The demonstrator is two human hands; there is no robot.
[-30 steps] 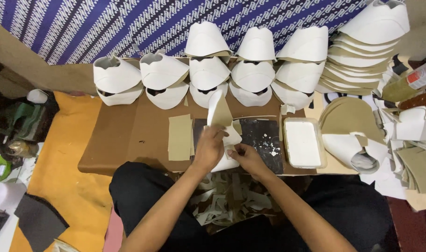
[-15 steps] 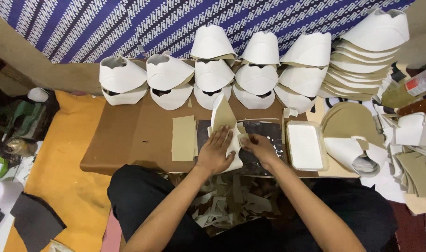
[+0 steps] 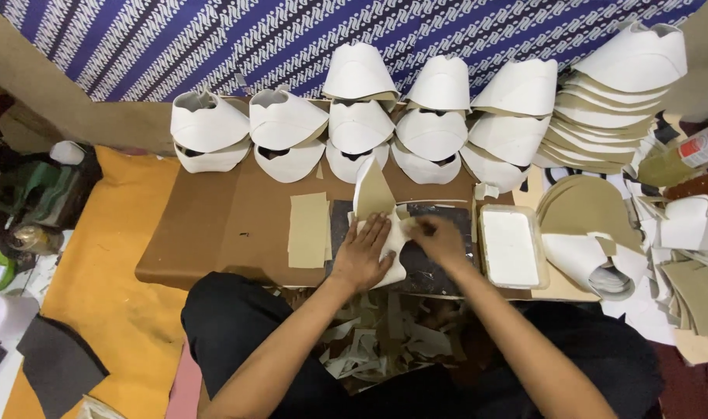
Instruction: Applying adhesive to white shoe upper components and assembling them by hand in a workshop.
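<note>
My left hand (image 3: 363, 254) lies flat, fingers spread, pressing a white folded sheet piece (image 3: 390, 247) onto a dark work slab (image 3: 439, 268) on the low brown table (image 3: 214, 225). My right hand (image 3: 439, 237) rests on the right edge of the same piece, fingers curled and pinching it. The piece's tan upper flap (image 3: 373, 188) stands up toward the far side. A tan rectangular strip (image 3: 307, 230) lies left of my left hand.
Rows of stacked white cone-shaped shells (image 3: 354, 116) line the table's far edge, with a taller pile (image 3: 618, 101) at the right. A white tray of paste (image 3: 511, 246) sits right of the slab. Tan cut sheets (image 3: 587, 209) lie further right. Scraps (image 3: 369, 341) litter my lap.
My left hand has flattened on the piece. My right hand slid up and right along its edge. The view shifted slightly downward.
</note>
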